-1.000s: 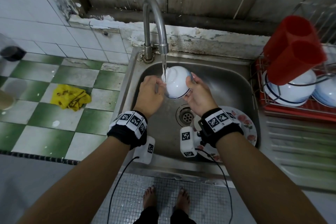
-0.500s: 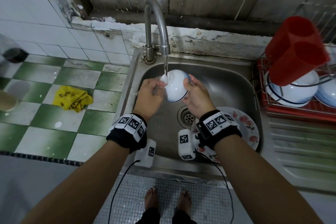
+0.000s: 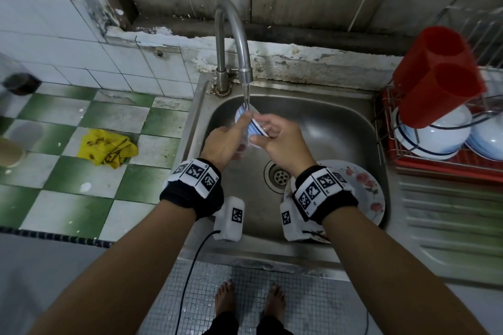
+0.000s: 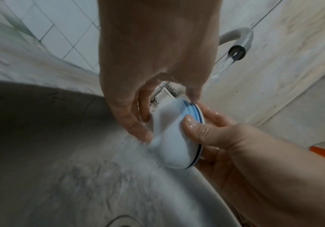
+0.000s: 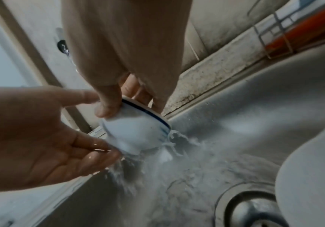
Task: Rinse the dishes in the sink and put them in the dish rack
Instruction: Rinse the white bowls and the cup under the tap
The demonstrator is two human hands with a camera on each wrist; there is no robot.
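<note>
Where the bowl (image 3: 251,128) faced rim-down before, the right hand (image 3: 283,141) now pinches it sideways; left hand (image 3: 226,141) rubs, fingers straight; rinse nearly done.

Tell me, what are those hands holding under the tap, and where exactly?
A small white bowl. The right hand pinches its blue-lined rim, thumb outside, fingers inside. The left hand's fingers touch its base and side.

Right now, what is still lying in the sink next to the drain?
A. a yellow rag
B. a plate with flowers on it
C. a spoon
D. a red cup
B: the flowered plate lies in the sink right beside the drain, while both hands hold a bowl under the tap.
</note>
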